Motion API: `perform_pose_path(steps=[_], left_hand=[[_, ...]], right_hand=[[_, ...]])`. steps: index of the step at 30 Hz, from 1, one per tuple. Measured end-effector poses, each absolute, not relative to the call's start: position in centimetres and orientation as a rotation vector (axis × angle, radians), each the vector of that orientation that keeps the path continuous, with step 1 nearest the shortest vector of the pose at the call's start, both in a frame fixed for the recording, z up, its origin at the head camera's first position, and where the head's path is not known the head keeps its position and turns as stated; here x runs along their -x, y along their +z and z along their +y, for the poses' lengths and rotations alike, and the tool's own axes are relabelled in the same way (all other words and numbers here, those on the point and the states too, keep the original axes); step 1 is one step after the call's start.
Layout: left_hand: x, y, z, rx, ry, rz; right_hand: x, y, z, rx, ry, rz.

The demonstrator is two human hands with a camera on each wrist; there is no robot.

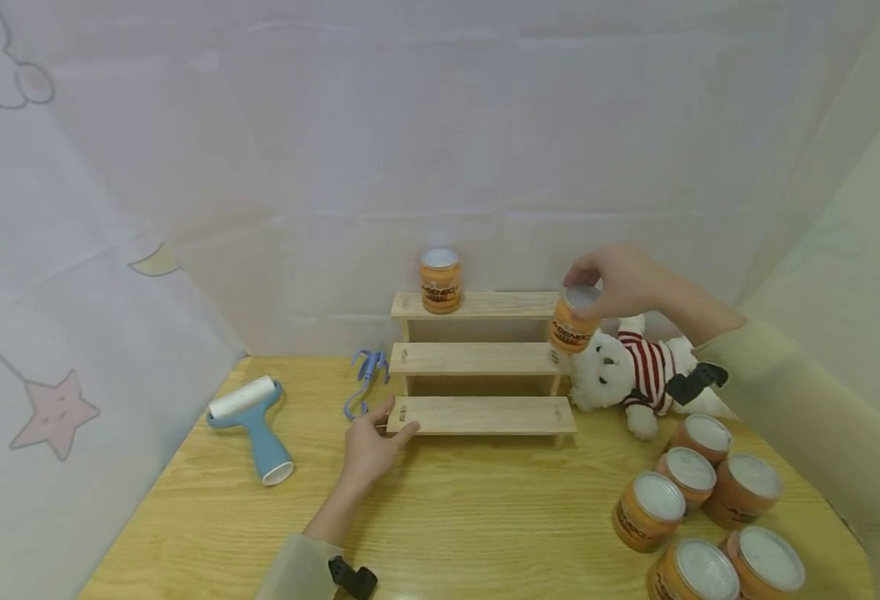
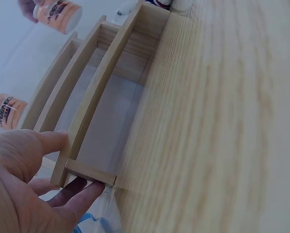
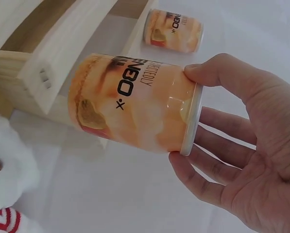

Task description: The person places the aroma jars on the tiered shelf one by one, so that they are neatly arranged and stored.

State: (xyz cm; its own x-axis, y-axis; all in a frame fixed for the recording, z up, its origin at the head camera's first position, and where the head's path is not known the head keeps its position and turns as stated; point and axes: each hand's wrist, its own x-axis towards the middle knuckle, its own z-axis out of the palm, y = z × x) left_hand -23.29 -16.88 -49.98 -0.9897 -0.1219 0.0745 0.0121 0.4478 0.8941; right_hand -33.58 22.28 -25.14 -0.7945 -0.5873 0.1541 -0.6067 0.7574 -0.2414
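Observation:
A three-step wooden shelf [image 1: 477, 358] stands at the back of the table. My right hand [image 1: 620, 279] grips an orange can [image 1: 571, 325] by its silver top rim, near the right end of the top step. The right wrist view shows thumb and fingers round the rim of that can [image 3: 135, 102]. Another orange can [image 1: 441, 283] stands upright on the top step at its left. My left hand [image 1: 372, 450] holds the left end of the bottom step, thumb on the board and fingers [image 2: 84, 201] around its side support in the left wrist view.
Several orange cans [image 1: 646, 512] stand grouped at the table's right front. A white plush bear [image 1: 635, 371] in a striped top lies right of the shelf. To the left are a blue-handled lint roller [image 1: 260, 433] and a purple hook [image 1: 367, 375]. A pale cloth hangs behind.

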Motion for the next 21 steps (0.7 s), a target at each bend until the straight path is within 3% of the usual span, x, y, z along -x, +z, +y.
perform_pose_path(steps=[21], left_hand=[[23.3, -49.9, -16.6, -0.097, -1.588, -2.56]], right_hand=[[38.0, -22.5, 15.2, -0.995, 0.466, -2.828]])
